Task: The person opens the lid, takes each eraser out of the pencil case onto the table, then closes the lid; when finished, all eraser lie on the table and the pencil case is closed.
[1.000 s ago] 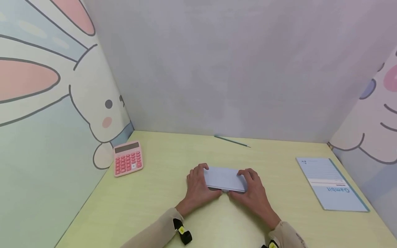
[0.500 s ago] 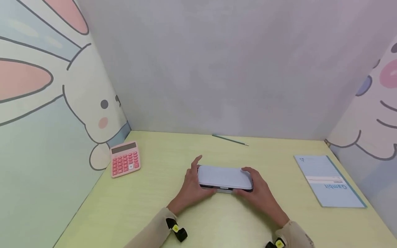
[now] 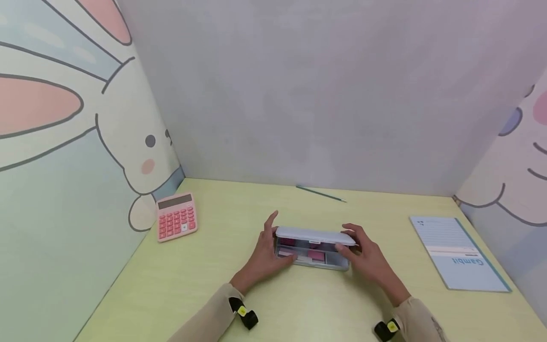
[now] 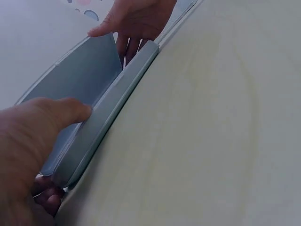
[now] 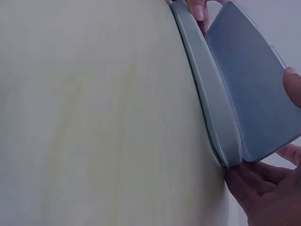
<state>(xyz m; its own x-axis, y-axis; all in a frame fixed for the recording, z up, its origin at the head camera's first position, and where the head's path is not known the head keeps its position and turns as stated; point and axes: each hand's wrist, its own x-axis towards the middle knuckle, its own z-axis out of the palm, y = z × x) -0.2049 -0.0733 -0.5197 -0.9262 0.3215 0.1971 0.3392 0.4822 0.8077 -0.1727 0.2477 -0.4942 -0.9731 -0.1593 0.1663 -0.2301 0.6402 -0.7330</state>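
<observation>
A: Both hands are on the case (image 3: 314, 249) mid-surface — left hand (image 3: 265, 256) pinching its left end, right hand (image 3: 367, 259) gripping the right end and lid (image 3: 315, 234).

B: So the lid's partly up, not fully open; pink bits show inside. Any text?

A: Only "Gambit" on the booklet (image 3: 459, 251), far right.
</observation>
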